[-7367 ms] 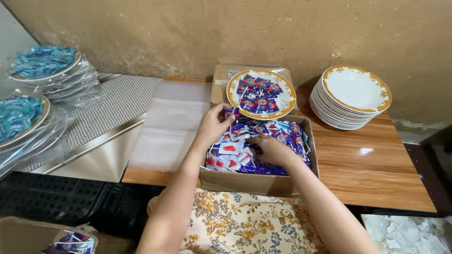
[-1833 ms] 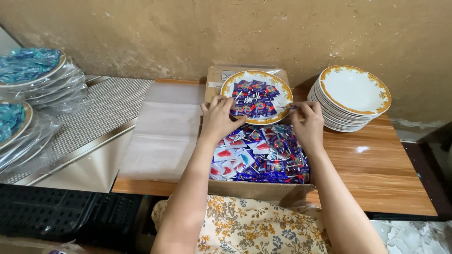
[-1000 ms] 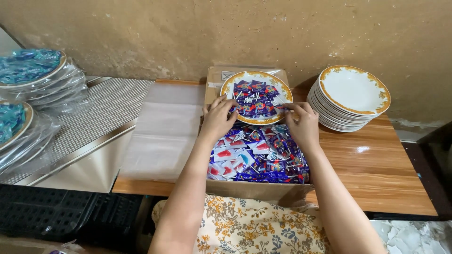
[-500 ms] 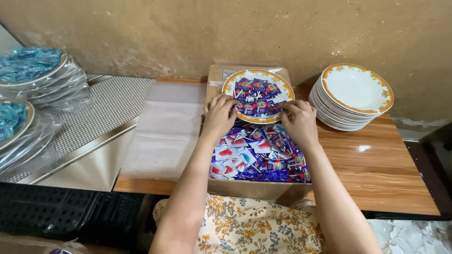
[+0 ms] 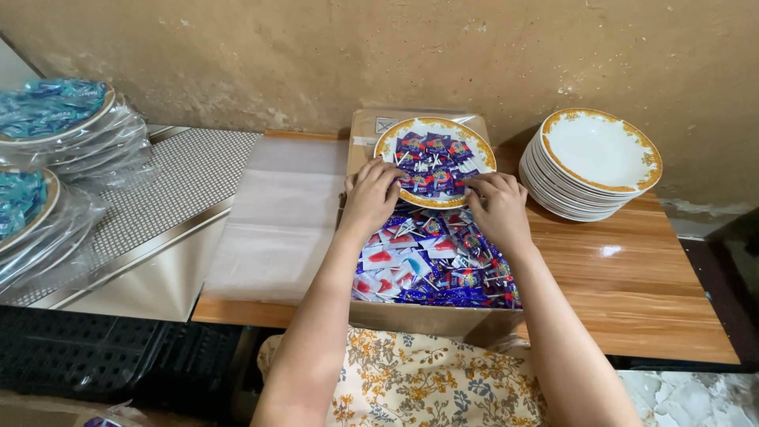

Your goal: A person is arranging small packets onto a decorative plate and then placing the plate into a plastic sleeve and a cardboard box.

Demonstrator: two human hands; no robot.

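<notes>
**Both hands at near rim of the filled plate**

- Wooden tabletop carries everything; far-right edge and front corner cut off by frame.
- Clear plastic sheet lies flat on tabletop, just left of the box.
- Cardboard box sits at front edge, full of wrapped lollipops, blue/purple with some red-white. Back half of box hidden under the plate and both hands.
- Stack of bowls, white with gold rim, right of box, near the wall. Count unreadable.
- Plate, gold-rimmed, rests on the box's far end, loaded with the same lollipops.
- Wrapped plates of blue sweets at far left, partly out of frame.
- Left hand: fingers loosely curled, lightly spread, tips on plate's near-left rim and the sweets there. Can't tell whether it grips one.
- Right hand: fingers bent, close together, tips at plate's near-right rim over the sweets. Pinch or plain touch: can't tell, tips blend into wrappers.
- Palms hidden, only backs of hands visible.
</notes>
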